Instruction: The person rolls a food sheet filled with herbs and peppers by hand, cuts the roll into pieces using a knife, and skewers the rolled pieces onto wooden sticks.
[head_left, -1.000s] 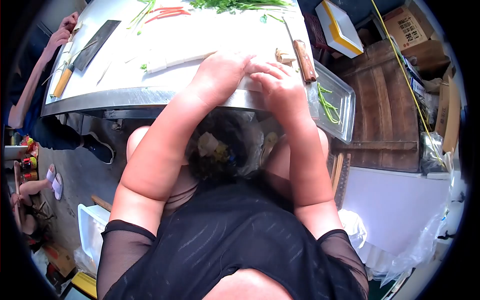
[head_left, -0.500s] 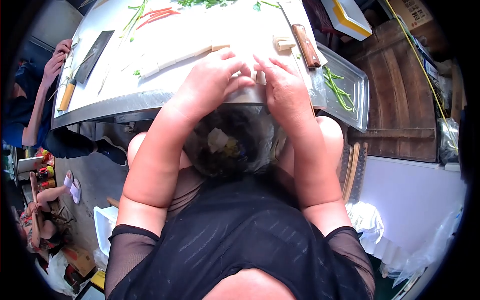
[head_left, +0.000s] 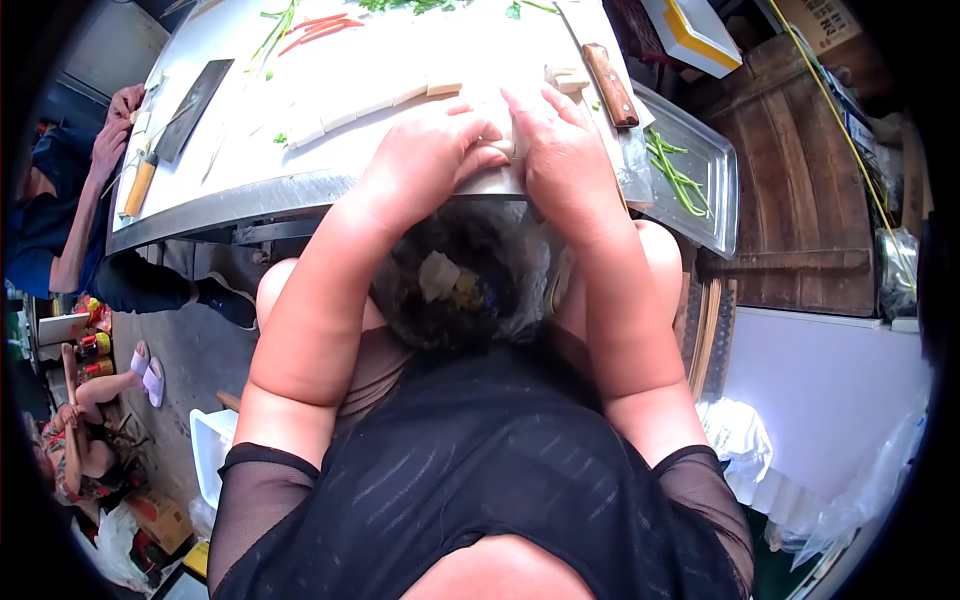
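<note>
At the near edge of the white table [head_left: 330, 60], my left hand [head_left: 425, 150] is closed, thumb and fingers pinching a small pale block [head_left: 508, 148]. My right hand [head_left: 562, 150] meets it from the other side, fingers bent around the block's right end. Most of the block is hidden between the hands. Beyond my left hand, a row of pale rectangular slices [head_left: 375, 108] runs slantwise. More pale pieces [head_left: 568, 79] lie past my right fingers, beside a knife with a brown wooden handle [head_left: 610, 85].
Red strips [head_left: 322, 32] and green stalks lie at the far side. A cleaver [head_left: 195, 112] rests at left, near a co-worker's hands [head_left: 112, 135]. A metal tray [head_left: 722, 170] with green beans stands at right. A lined bin [head_left: 470, 290] sits between my knees.
My right hand has shifted slightly left and closed in on the block, which shows less now. The co-worker's hands at left have come closer together.
</note>
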